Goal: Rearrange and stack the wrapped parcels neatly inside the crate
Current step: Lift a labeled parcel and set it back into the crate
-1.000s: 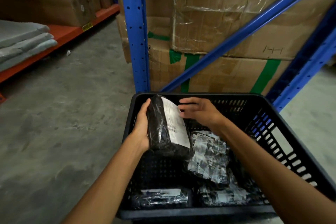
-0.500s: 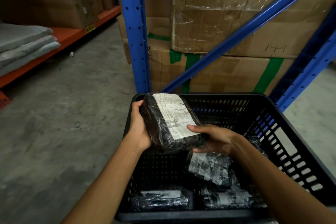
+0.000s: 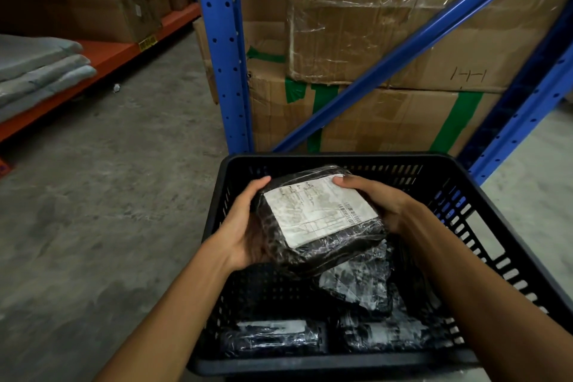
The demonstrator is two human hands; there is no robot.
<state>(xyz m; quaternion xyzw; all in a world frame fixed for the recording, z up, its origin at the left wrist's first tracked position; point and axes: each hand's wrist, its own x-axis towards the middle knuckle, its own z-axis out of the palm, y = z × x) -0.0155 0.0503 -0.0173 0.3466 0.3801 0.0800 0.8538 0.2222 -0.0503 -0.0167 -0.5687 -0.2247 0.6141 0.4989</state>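
Both hands, left (image 3: 245,234) and right (image 3: 376,201), now grip a labelled parcel (image 3: 319,220) at frame centre, turned label-up from its earlier on-edge tilt and held above the crate (image 3: 502,245), seemingly ready to lay flat on the parcels below (image 3: 359,285).

Both bare forearms reach forward from lower frame edge, converging. Left hand (image 3: 245,226) cupped, palm turned inward and up, thumb stretched along top, clasping left side of parcel (image 3: 319,220). Right hand (image 3: 381,205) grips opposite side, thumb on top, fingers (image 3: 392,222) curled underneath, wrist bent slightly.
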